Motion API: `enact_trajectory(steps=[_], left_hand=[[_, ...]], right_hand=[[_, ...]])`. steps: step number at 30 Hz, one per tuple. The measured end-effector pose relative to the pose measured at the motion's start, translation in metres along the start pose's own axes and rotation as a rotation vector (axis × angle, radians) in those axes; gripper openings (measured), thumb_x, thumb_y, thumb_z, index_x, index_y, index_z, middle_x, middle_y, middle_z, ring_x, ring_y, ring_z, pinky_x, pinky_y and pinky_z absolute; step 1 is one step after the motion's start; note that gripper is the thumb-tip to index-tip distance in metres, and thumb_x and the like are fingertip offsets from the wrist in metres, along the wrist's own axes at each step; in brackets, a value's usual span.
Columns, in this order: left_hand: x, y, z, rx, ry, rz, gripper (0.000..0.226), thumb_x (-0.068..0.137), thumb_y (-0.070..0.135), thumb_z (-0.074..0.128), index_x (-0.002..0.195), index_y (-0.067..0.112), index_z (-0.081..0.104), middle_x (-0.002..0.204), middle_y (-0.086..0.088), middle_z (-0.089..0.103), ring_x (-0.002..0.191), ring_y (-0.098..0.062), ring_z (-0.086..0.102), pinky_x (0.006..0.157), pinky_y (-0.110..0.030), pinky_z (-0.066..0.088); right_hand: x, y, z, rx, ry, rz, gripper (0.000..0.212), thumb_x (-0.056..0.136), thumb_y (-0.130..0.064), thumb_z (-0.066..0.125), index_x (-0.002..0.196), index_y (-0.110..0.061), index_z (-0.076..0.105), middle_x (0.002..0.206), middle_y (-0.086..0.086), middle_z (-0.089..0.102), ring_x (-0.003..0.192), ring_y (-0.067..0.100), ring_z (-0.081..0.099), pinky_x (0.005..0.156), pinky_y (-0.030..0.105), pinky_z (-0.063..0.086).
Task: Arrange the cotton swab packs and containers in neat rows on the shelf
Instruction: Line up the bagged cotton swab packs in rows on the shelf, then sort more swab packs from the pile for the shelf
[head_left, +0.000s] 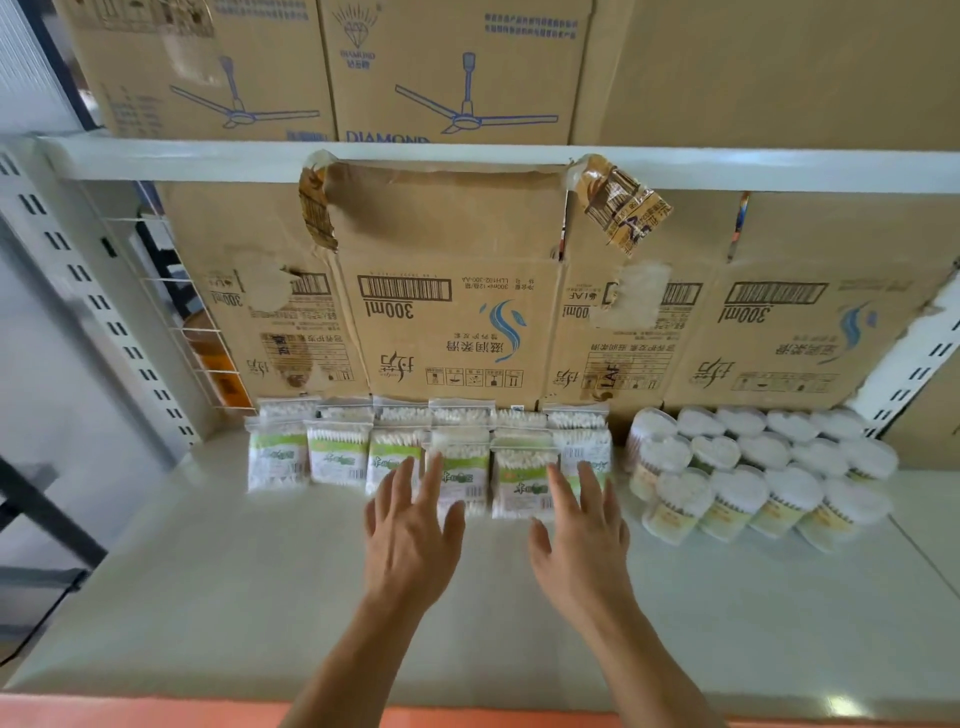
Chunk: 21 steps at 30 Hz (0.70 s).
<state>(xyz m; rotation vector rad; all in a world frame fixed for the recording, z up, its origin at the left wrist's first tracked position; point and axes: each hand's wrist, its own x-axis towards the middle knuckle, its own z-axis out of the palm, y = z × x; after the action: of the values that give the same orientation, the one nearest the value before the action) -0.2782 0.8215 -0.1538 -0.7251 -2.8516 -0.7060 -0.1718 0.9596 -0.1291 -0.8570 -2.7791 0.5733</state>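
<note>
Cotton swab packs (462, 467) stand in two rows at the back of the shelf (234, 597), against the cardboard backing (452, 332). The front row is uneven: the two packs nearest my hands sit forward of their neighbours. Containers (753, 467) to the right form three rows, tilted. I judge the arranging nearly done, with only the front packs left to square.

My left hand (410, 535) and right hand (582, 535) are spread flat, grasping nothing; I cannot tell whether they touch the packs.

Pack labels are green but too blurred to read. The backing reads "300ml" and "LAF", upside down. The fan boxes (452, 67) above read "DIAMOND".
</note>
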Motion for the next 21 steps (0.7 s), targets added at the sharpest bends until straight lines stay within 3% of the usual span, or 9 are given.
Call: enact_trajectory(steps=[4, 7, 9, 12, 16, 21], left_hand=[[-0.020, 0.002, -0.008, 0.074, -0.066, 0.071, 0.071, 0.086, 0.066, 0.017, 0.147, 0.032, 0.030, 0.157, -0.008, 0.021, 0.143, -0.032, 0.020, 0.111, -0.056, 0.020], [-0.036, 0.003, -0.010, 0.052, -0.183, 0.124, 0.081, 0.075, 0.074, 0.002, 0.149, 0.041, 0.007, 0.160, 0.002, -0.007, 0.146, -0.023, -0.008, 0.114, -0.050, -0.004], [-0.045, 0.007, -0.010, 0.017, -0.208, 0.148, 0.083, 0.072, 0.076, -0.001, 0.148, 0.043, -0.001, 0.159, 0.003, -0.012, 0.145, -0.020, -0.014, 0.113, -0.047, -0.011], [-0.057, 0.024, -0.002, -0.046, -0.229, 0.202, 0.080, 0.075, 0.075, 0.003, 0.148, 0.042, -0.003, 0.160, 0.001, -0.005, 0.146, -0.021, -0.010, 0.112, -0.047, -0.011], [-0.072, 0.062, 0.016, -0.119, -0.234, 0.255, 0.077, 0.080, 0.071, 0.013, 0.149, 0.037, 0.016, 0.159, -0.003, 0.014, 0.146, -0.026, 0.008, 0.114, -0.053, 0.002], [-0.093, 0.114, 0.029, -0.125, -0.291, 0.329, 0.081, 0.077, 0.072, 0.009, 0.149, 0.036, 0.019, 0.158, -0.002, 0.017, 0.146, -0.025, 0.011, 0.115, -0.051, 0.003]], right_hand=[[-0.017, -0.007, 0.007, -0.064, -0.088, 0.074, 0.068, 0.099, -0.047, 0.035, 0.152, -0.031, -0.006, 0.160, 0.005, -0.014, 0.146, 0.038, -0.014, 0.116, 0.053, 0.006], [-0.032, -0.007, 0.006, -0.057, -0.099, 0.131, 0.067, 0.099, -0.049, 0.033, 0.152, -0.033, -0.006, 0.160, 0.006, -0.012, 0.145, 0.038, -0.014, 0.116, 0.054, 0.004], [-0.044, -0.004, 0.001, -0.053, -0.076, 0.174, 0.066, 0.099, -0.049, 0.032, 0.152, -0.033, -0.004, 0.161, 0.005, -0.010, 0.146, 0.037, -0.013, 0.116, 0.053, 0.004], [-0.061, 0.012, -0.013, -0.049, -0.004, 0.256, 0.064, 0.099, -0.047, 0.036, 0.153, -0.032, 0.005, 0.162, 0.003, -0.003, 0.147, 0.035, -0.007, 0.117, 0.052, 0.006], [-0.086, 0.053, -0.041, 0.020, 0.112, 0.395, 0.060, 0.097, -0.041, 0.045, 0.151, -0.028, 0.022, 0.160, 0.006, 0.015, 0.147, 0.036, 0.006, 0.114, 0.053, 0.015], [-0.109, 0.113, -0.070, 0.134, 0.189, 0.524, 0.058, 0.097, -0.039, 0.045, 0.150, -0.025, 0.026, 0.159, 0.007, 0.020, 0.146, 0.035, 0.009, 0.116, 0.049, 0.016]])
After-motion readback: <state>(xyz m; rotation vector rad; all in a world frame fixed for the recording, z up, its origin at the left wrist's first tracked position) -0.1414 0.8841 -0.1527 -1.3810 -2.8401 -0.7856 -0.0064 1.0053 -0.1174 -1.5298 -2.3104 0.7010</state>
